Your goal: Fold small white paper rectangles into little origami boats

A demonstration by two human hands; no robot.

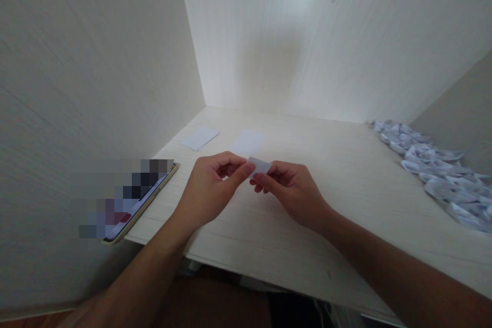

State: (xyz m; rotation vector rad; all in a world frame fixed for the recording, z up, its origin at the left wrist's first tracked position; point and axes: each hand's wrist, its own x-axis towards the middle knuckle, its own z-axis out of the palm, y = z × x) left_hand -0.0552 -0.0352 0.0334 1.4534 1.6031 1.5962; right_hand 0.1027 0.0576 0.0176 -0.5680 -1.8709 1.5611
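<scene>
Fingertips of the left hand and right hand pinch a small, seemingly part-folded paper above the desk, finished-looking papers heaped along its right edge, flat sheets near its back-left corner.

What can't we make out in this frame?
Phone screen, head view: mostly covered by pixelation.
Paper pile, head view: overlapping pieces hide the count; right edge cuts it off.
Underside of small paper, head view: faces away from camera.
Space under tabletop, head view: dim, blurred.

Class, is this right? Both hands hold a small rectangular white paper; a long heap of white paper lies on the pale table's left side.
The side is wrong: the head view shows the long heap of white paper at right.
</scene>
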